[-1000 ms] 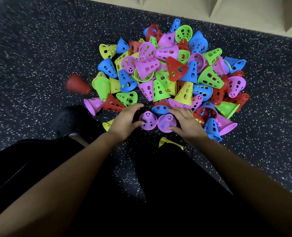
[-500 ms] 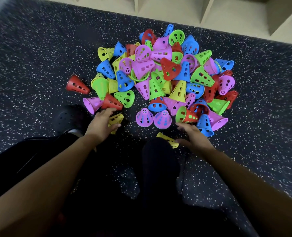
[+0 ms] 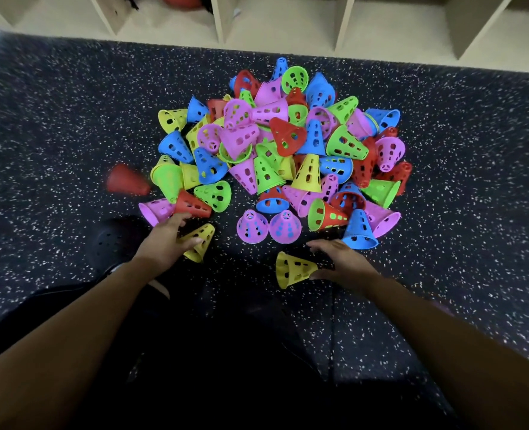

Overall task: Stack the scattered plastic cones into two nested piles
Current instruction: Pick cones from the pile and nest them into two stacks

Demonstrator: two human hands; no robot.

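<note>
Since nearly all the plastic cones lie jumbled in one heap [image 3: 288, 141] on the speckled floor [image 3: 71, 119], the stacking looks barely begun. No nested pile shows anywhere. Two purple cones [image 3: 252, 226] stand upright side by side just in front of the heap, apart from each other; they may be meant as the two bases, but that is a guess. A blurred red cone [image 3: 126, 180] lies alone to the left of the heap.

The left hand [image 3: 164, 243] grips a left yellow cone [image 3: 199, 242] lying on its side, thumb over its wall. The right hand [image 3: 343, 262] has its fingers spread around the narrow end of a right yellow cone [image 3: 294, 270], thumb touching it, not yet clamped. Everything remains to be done: lifting these two, nesting them, then working through dozens more.
</note>
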